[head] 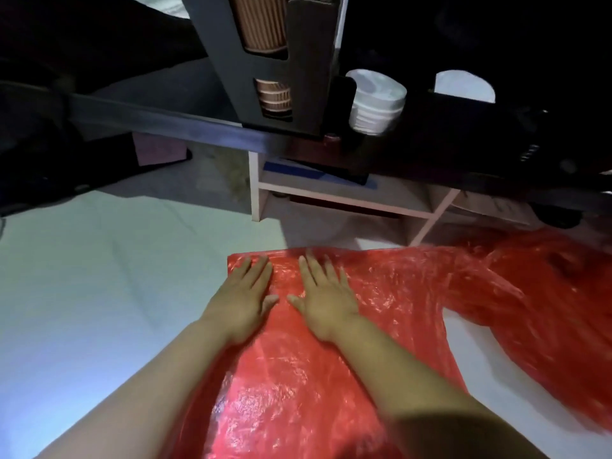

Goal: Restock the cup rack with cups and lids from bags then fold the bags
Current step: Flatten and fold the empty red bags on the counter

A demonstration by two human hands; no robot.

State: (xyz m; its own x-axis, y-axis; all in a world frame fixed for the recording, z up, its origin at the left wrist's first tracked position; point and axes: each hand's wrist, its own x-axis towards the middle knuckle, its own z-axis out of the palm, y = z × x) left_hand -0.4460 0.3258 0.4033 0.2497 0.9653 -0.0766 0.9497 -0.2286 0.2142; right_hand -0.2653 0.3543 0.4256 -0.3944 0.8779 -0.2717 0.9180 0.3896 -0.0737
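Red bag (331, 376) flat, near centre | second bag (546, 309) crumpled at right, unfolded | cup rack (304, 61) far, holding cups (261, 21) and lids (377, 101) (restock looks done) | your left hand (241, 296) and right hand (326, 296) press bag's far edge, fingers straight, gripping nothing.

red bag (298, 376) running off the bottom edge, crumpled red plastic (546, 293) at right blurred and cut by the edge, cup rack (308, 61) cropped at top, brown cups (261, 24) partly behind its panel, upper right too dark to read
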